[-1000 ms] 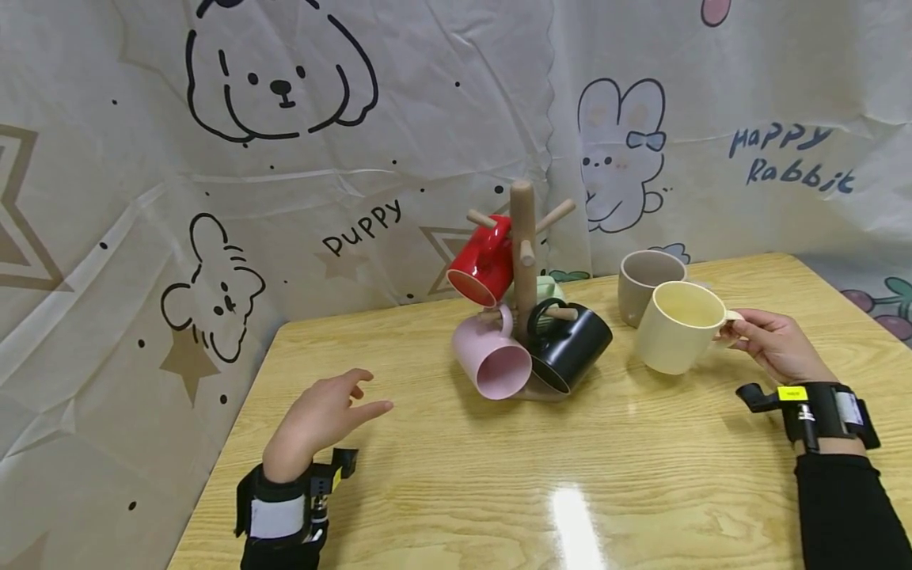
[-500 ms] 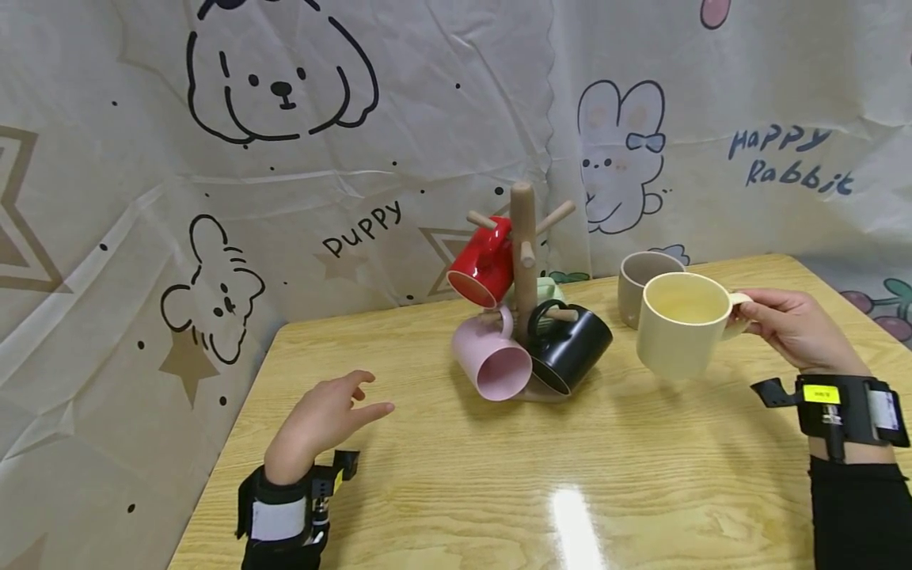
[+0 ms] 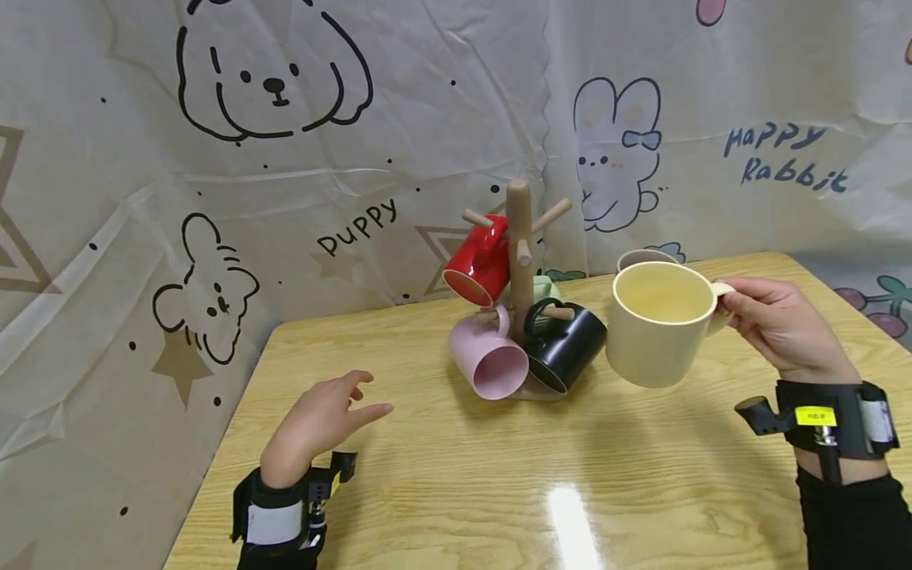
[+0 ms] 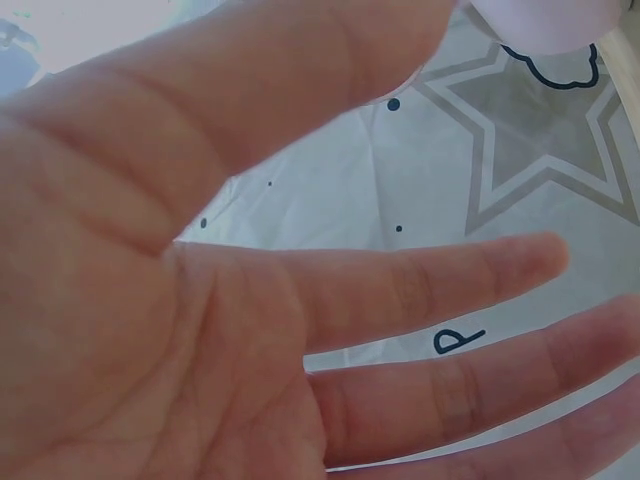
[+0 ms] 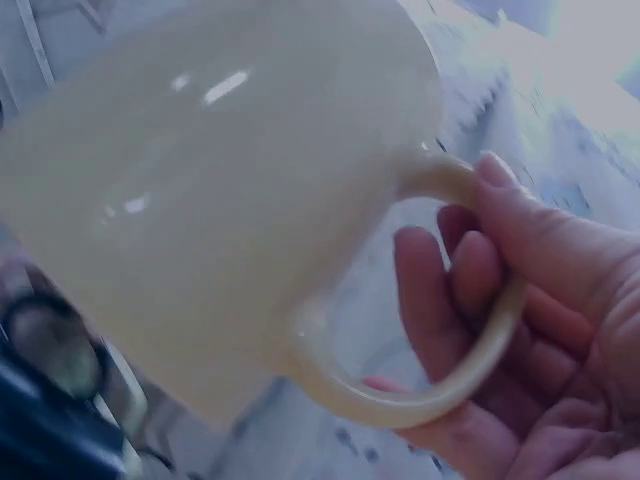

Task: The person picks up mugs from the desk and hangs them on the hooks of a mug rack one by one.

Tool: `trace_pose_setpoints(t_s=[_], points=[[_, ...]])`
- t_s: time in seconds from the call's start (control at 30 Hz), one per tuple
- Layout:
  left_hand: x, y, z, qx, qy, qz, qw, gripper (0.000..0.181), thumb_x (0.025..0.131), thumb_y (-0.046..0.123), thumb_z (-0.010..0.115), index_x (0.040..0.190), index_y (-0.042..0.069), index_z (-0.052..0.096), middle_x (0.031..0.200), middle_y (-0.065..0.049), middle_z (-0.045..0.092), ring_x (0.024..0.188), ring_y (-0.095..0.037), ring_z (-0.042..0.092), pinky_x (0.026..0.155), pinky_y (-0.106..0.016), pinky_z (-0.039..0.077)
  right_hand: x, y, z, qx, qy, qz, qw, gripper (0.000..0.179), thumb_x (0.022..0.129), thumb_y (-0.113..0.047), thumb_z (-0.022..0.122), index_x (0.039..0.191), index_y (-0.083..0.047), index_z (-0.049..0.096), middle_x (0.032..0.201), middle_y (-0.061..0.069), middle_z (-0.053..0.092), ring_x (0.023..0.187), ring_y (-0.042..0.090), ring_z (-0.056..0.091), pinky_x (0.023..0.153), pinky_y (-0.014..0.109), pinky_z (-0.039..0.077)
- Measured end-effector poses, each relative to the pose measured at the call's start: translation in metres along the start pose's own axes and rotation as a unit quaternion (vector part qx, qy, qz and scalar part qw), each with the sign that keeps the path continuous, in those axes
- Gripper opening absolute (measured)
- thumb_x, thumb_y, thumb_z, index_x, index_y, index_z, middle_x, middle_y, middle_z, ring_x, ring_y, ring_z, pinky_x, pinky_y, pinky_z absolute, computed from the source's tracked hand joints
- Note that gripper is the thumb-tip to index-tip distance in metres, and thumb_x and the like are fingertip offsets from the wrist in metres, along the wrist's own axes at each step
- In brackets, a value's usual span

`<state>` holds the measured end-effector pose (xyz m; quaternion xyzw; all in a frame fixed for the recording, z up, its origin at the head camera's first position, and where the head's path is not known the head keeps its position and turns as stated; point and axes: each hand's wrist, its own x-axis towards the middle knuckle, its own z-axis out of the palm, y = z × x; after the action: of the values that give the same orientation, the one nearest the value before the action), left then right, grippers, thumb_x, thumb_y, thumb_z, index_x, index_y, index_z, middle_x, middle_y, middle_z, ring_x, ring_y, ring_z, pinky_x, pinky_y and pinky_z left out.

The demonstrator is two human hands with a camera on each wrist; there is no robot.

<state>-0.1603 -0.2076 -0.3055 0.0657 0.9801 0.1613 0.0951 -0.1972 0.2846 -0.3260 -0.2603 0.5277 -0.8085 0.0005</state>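
My right hand grips the handle of a pale yellow mug, held upright just right of the mug tree. In the right wrist view the thumb and fingers wrap round the handle of the yellow mug. The wooden mug tree bears a red mug on an upper peg, with a pink mug and a black mug lower down. A pale green mug shows partly behind the post. My left hand hovers over the table's left part, its fingers loosely extended and holding nothing.
A grey-brown mug stands at the back right, mostly hidden behind the yellow one. The wood-grain table meets a printed cloth backdrop at its rear and left. Two upper pegs, one a right-hand peg, carry nothing.
My right hand has lifted the yellow mug, then carried it left towards the black mug and nearer the camera; it now covers most of the grey-brown mug. The left hand stays put.
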Motion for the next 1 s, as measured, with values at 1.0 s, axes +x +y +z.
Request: trace_pose_setpoints(t_s=[1.0], points=[[-0.003, 0.011, 0.003, 0.001, -0.003, 0.019, 0.9998, 0.055, 0.086, 0.040, 0.061, 0.127, 0.004, 0.051, 0.111, -0.017, 0.062, 0.096, -0.029, 0.060, 0.077, -0.043, 0.049, -0.013, 0.041, 0.140, -0.009, 0.084, 0.052, 0.9951, 0.019, 0.094, -0.015, 0.049, 0.095, -0.011, 0.068, 0.080, -0.004, 0.059, 0.074, 0.005, 0.056, 0.066, 0.016, 0.049]])
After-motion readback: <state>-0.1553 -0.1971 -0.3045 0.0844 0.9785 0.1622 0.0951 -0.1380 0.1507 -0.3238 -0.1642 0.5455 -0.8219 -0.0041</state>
